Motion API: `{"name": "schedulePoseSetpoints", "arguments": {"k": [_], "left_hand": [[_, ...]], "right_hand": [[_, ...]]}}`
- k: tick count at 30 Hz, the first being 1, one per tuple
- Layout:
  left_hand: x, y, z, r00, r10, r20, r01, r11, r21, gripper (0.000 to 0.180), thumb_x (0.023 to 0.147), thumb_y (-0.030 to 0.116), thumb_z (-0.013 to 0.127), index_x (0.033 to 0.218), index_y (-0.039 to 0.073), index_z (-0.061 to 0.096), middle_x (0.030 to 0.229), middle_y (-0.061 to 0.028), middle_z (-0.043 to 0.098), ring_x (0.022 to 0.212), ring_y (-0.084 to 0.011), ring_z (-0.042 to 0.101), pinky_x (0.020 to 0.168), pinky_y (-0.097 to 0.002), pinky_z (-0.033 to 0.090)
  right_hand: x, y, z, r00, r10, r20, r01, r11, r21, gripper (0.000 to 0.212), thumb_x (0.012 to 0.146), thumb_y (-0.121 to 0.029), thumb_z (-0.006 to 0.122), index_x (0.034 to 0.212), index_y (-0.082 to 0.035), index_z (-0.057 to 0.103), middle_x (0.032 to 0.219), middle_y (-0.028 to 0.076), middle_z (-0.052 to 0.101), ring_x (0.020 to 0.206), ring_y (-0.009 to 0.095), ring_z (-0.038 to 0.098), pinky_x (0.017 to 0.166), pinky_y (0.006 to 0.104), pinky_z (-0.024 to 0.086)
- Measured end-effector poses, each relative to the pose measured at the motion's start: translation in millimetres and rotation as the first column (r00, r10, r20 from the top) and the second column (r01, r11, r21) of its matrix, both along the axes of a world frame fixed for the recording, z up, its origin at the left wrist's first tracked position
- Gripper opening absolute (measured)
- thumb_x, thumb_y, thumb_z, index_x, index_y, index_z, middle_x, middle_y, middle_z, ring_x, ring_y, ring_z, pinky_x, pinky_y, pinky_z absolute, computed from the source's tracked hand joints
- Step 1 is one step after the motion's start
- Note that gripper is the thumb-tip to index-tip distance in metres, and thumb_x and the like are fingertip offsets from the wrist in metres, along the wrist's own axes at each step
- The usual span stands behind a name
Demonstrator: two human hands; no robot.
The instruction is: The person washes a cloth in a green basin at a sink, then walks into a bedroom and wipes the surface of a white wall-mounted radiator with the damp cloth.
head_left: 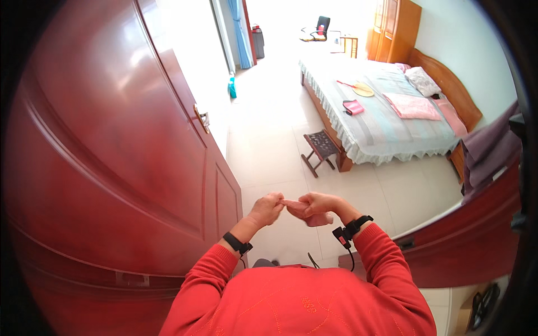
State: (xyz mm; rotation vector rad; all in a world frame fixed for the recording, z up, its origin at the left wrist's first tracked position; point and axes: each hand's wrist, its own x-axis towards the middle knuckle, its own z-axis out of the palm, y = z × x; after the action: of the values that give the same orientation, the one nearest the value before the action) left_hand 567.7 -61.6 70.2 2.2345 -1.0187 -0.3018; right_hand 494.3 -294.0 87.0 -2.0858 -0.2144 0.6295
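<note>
In front of my chest, both hands are closed on a small pink cloth. A corner of it is pinched in the fingers of my left hand. My right hand grips the cloth a little to the right, and its loose part hangs below the palm. Between the two hands a short stretch of cloth is pulled out. The inner fingers of my right hand are partly hidden. Both wrists carry black straps, and red sleeves cover my forearms.
A dark red door with a metal handle stands open on my left. The door frame is close on my right. Ahead are a folding stool, a bed with pillows and a fan, an office chair and a wooden wardrobe.
</note>
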Motion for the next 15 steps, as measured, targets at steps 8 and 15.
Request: {"name": "schedulePoseSetpoints", "arguments": {"k": [8, 15], "left_hand": [[101, -20, 13, 0.961, 0.265, 0.08, -0.261, 0.964, -0.053, 0.022, 0.092, 0.029, 0.053, 0.096, 0.007, 0.055, 0.09, -0.0202, 0.065, 0.087, -0.0412, 0.063, 0.074, -0.0489, 0.051], [209, -57, 7, 0.979, 0.125, 0.164, -0.13, 0.991, 0.023, 0.043, 0.096, 0.041, 0.041, 0.091, 0.008, 0.068, 0.083, -0.0231, 0.067, 0.081, -0.0431, 0.065, 0.072, -0.0504, 0.053]], "right_hand": [[133, -30, 34, 0.996, 0.036, -0.079, -0.021, 0.982, 0.188, 0.023, 0.078, -0.014, 0.062, 0.095, 0.001, 0.063, 0.078, 0.003, 0.064, 0.076, 0.013, 0.059, 0.07, 0.0304, 0.049], [232, -27, 33, 0.972, 0.108, 0.209, 0.004, 0.88, -0.474, 0.027, 0.079, -0.024, 0.057, 0.093, -0.003, 0.069, 0.084, 0.024, 0.067, 0.079, 0.038, 0.065, 0.074, 0.0435, 0.051]]}}
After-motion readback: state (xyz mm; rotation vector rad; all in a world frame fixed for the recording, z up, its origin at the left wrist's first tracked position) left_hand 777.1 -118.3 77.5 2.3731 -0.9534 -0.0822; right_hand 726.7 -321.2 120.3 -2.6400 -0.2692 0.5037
